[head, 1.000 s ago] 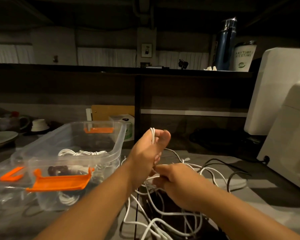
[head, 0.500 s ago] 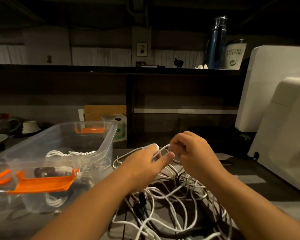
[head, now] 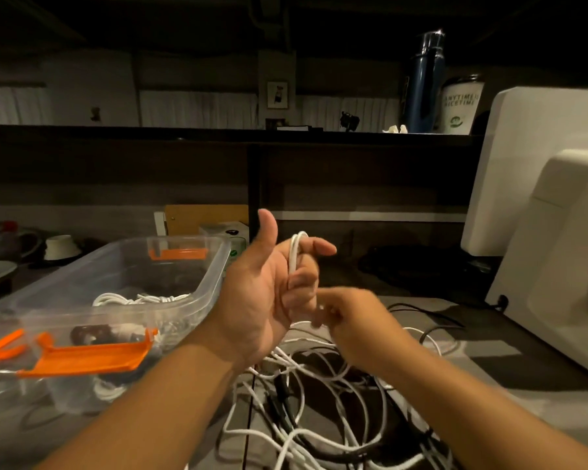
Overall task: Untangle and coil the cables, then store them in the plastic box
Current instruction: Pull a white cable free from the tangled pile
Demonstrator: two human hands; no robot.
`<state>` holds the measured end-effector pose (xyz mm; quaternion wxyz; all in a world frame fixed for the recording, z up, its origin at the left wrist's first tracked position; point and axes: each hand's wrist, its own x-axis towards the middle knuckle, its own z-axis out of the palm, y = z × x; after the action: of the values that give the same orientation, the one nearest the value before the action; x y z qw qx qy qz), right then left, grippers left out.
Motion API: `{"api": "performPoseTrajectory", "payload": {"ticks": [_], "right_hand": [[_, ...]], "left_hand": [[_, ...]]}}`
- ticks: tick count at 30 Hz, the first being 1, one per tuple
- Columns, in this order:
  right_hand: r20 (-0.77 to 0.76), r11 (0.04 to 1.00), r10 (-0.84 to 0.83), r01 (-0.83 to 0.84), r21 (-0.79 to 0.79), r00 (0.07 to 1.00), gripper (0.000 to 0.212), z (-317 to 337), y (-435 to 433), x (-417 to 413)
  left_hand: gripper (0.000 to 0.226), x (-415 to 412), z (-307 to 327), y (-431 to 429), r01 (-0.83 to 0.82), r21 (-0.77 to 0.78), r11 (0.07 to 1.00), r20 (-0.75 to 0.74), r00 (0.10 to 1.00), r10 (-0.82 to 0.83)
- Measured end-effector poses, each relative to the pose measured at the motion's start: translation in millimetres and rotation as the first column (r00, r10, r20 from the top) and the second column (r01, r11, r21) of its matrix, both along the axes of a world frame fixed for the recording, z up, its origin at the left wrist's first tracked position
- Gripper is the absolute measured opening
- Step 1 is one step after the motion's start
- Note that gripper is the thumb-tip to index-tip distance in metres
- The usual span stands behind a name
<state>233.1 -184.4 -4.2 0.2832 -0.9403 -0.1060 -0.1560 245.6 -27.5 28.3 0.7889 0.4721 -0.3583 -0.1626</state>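
My left hand [head: 269, 286] is raised palm toward me, thumb up, with loops of a white cable [head: 294, 252] wound round its fingers. My right hand [head: 350, 320], blurred by motion, pinches the same white cable just below the left fingers. A tangle of white and black cables [head: 319, 412] lies on the desk under both hands. The clear plastic box [head: 214, 266] with orange latches [head: 92, 357] stands to the left and holds coiled white cables [head: 140, 298].
A white appliance [head: 550, 232] fills the right side. A dark shelf runs along the back with a blue bottle [head: 423, 83] and a white cup [head: 460, 103] on it. A plate and a small white bowl [head: 60, 245] sit at far left.
My left hand has turned palm toward me and risen with cable loops round its fingers. My right hand has dropped from beside it to just below, drawing the cable around.
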Motion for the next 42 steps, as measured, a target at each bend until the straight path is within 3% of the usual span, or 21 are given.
{"api": "performPoseTrajectory", "payload": {"ticks": [3,6,8,10,14,18,22,24,26,29,31,33,35,38,40,42], "right_hand": [[-0.047,0.991,0.100,-0.103,-0.087,0.994,0.012,-3,17,-11],[-0.059,0.984,0.138,-0.143,-0.106,0.989,0.016,-1,22,-15],[-0.085,0.990,0.141,-0.140,0.021,0.986,0.015,-1,21,-16],[-0.103,0.955,0.168,-0.135,0.265,0.980,0.018,1,20,-15],[-0.056,0.771,0.220,-0.139,0.621,0.974,0.019,13,15,-18],[-0.120,0.490,0.245,-0.017,0.871,0.962,0.027,21,5,-18],[-0.144,0.253,0.299,0.067,0.965,0.943,0.033,26,1,-18],[-0.119,0.090,0.333,0.094,0.992,0.935,0.024,30,-3,-17],[-0.091,0.034,0.335,0.084,0.996,0.938,0.018,32,-11,-13],[-0.110,0.258,0.209,0.053,0.965,0.972,0.021,24,-21,-2],[-0.109,0.463,0.099,0.051,0.885,0.989,0.024,18,-22,1],[-0.050,0.641,0.016,0.028,0.767,0.999,0.027,13,-20,4],[0.012,0.782,0.010,-0.016,0.624,1.000,0.025,8,-15,4],[-0.072,0.951,0.050,-0.026,0.308,0.996,0.029,-2,-1,4],[-0.163,0.994,0.074,-0.060,0.087,0.984,0.027,-5,9,-1],[-0.179,0.992,0.119,-0.125,-0.019,0.977,0.015,-6,14,-6]], "left_hand": [[0.093,4,-4,1,-0.133,0.057,0.989,0.079,0.989,0.129],[0.097,9,-12,4,-0.327,0.216,0.920,0.289,0.922,0.260],[0.081,12,-16,5,-0.505,0.317,0.803,0.495,0.810,0.314],[0.073,14,-21,6,-0.554,0.380,0.741,0.573,0.769,0.282],[0.060,12,-24,4,-0.532,0.461,0.711,0.579,0.787,0.214],[0.088,16,-25,2,-0.581,0.466,0.667,0.631,0.747,0.209],[0.106,12,-23,0,-0.562,0.515,0.648,0.602,0.775,0.193],[0.106,11,-23,-1,-0.547,0.519,0.657,0.581,0.789,0.197],[0.115,12,-22,-1,-0.479,0.525,0.703,0.503,0.841,0.198],[0.101,7,-16,-2,-0.175,0.478,0.861,0.216,0.973,0.078],[0.087,2,-14,-3,0.017,0.394,0.919,0.046,0.998,-0.038],[0.086,0,-13,-4,0.106,0.293,0.950,-0.019,0.994,-0.105],[0.089,0,-12,-3,0.108,0.183,0.977,-0.047,0.994,-0.102],[0.097,2,-9,0,0.011,0.077,0.997,-0.080,0.997,-0.004],[0.097,6,-9,0,-0.086,0.083,0.993,-0.063,0.994,0.091],[0.098,10,-13,0,-0.199,0.139,0.970,0.023,0.980,0.197]]}}
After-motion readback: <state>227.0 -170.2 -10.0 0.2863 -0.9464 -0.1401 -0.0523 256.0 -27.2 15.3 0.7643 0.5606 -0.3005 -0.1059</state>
